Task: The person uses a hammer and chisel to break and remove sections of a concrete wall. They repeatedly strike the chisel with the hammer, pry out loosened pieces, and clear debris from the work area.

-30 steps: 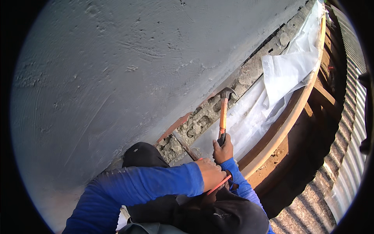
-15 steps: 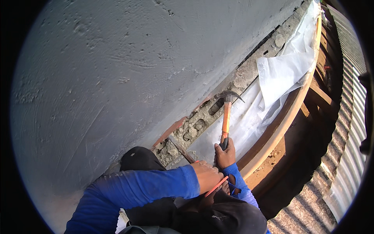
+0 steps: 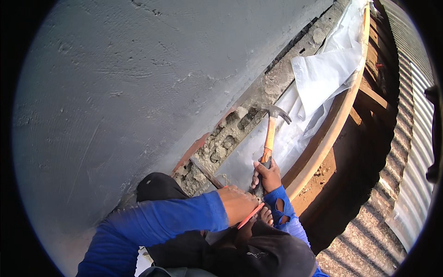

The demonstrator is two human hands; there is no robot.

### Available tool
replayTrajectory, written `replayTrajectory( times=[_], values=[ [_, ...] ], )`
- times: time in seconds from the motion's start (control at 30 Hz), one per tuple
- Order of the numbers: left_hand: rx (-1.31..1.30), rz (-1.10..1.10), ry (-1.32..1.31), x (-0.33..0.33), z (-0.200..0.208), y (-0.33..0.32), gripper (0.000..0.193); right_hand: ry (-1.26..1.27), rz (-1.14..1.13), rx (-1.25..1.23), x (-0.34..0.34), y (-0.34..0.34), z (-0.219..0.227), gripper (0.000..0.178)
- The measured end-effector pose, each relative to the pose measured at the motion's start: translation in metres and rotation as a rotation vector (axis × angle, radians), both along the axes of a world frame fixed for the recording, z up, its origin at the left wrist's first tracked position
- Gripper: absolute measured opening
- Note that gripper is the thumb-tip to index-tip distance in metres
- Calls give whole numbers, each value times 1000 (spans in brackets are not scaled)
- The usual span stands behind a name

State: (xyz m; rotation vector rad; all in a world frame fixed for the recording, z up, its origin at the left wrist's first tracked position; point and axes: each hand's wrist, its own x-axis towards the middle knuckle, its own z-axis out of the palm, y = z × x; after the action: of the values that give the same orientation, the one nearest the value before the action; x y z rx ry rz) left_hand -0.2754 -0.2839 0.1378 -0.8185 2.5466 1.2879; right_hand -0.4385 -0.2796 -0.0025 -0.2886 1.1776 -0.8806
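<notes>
My left hand is closed round a chisel with orange at its grip end. The chisel's flat metal end rests against the broken, crumbly edge of hollow masonry. Beside it, my right hand wraps the dark grip of a claw hammer, which has an orange-and-yellow handle. The hammer stands upright in view, its head over the masonry edge and white sheeting, apart from the chisel. Part of the chisel's grip is hidden by my left fingers.
A grey plastered wall rises along the left. White plastic sheeting lies beside the masonry, bordered by a curved wooden board. Beyond are wooden framing, a dark gap and corrugated roofing. My bent, dark-clothed knee is close to the wall.
The whole view has shifted a little, so the wall and masonry sit further left. The hammer has moved slightly right relative to the masonry. Both hands keep their holds.
</notes>
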Motion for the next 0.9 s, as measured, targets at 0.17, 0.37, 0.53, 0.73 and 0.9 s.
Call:
replayTrajectory(
  times=[0.17, 0.37, 0.53, 0.73, 0.9],
  values=[
    [46, -20, -28, 5, -3, -1, 25, -26, 91, -21, 14, -3, 11, 24],
    [32, 8, -37, 2, -3, -1, 25, 271, 207, -60, -10, 18, 19, 24],
    [38, -36, -51, 2, -1, -2, 23, 484, 369, -154, -17, 59, -7, 18],
    [32, 3, -69, 1, 0, -1, 21, 928, 423, -273, -38, 42, -40, 30],
    [22, 4, -37, 2, -1, 0, 23, 1499, 773, -413, -60, -2, -34, 32]
  ],
)
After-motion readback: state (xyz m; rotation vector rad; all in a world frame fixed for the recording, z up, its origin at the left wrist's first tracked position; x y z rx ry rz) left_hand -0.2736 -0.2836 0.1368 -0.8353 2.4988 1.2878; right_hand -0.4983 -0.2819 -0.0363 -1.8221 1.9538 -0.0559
